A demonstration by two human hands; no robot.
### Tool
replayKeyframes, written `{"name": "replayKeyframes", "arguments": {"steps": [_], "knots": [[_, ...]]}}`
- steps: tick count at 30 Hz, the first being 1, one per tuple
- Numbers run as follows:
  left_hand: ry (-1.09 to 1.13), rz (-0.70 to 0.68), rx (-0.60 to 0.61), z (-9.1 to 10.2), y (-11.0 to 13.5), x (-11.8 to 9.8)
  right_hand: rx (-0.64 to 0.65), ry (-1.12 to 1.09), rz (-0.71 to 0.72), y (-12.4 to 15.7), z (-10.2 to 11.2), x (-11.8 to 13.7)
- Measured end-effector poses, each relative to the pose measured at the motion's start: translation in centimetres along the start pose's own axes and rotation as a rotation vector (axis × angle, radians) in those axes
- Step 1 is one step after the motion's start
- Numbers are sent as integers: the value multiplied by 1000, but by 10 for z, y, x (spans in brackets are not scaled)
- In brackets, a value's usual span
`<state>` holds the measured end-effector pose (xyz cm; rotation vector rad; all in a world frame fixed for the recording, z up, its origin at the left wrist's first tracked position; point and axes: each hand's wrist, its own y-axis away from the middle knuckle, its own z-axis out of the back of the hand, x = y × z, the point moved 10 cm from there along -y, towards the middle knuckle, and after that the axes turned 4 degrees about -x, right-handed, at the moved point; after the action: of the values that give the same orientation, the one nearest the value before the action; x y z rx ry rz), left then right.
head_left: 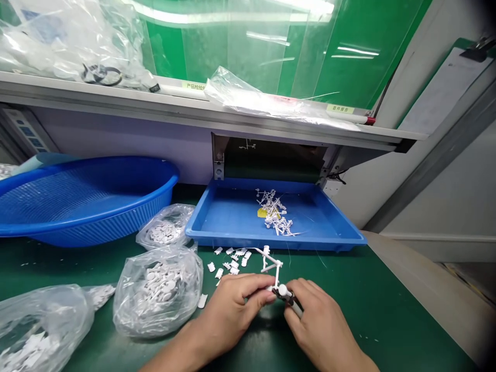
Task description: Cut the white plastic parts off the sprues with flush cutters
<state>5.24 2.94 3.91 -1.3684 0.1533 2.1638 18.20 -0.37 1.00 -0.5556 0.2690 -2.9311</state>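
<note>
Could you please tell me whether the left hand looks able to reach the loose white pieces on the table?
Probably yes: the loose white pieces lie just beyond the left hand, nothing visible between, though it pinches a white branched part.

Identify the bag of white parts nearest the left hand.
The bulging clear bag, in front of the smaller bag beside the blue tray; the others lie farther from the left hand.

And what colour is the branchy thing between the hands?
The branchy thing is white, as the head view shows.
</note>
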Motion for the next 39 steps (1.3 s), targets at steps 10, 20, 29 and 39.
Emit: {"name": "replayKeyframes", "arguments": {"steps": [10,20,29,39], "knots": [[-163,18,315,-35,0,18,242,-58,-336,35,-3,-73],[-431,204,69,70,-8,31,141,-133,-323,23,8,-67],[-899,324,-298,210,9,45,127,-9,-188,29,-40,-79],[-515,208,-223,130,-14,30,45,4,-1,16,-16,-38]]}}
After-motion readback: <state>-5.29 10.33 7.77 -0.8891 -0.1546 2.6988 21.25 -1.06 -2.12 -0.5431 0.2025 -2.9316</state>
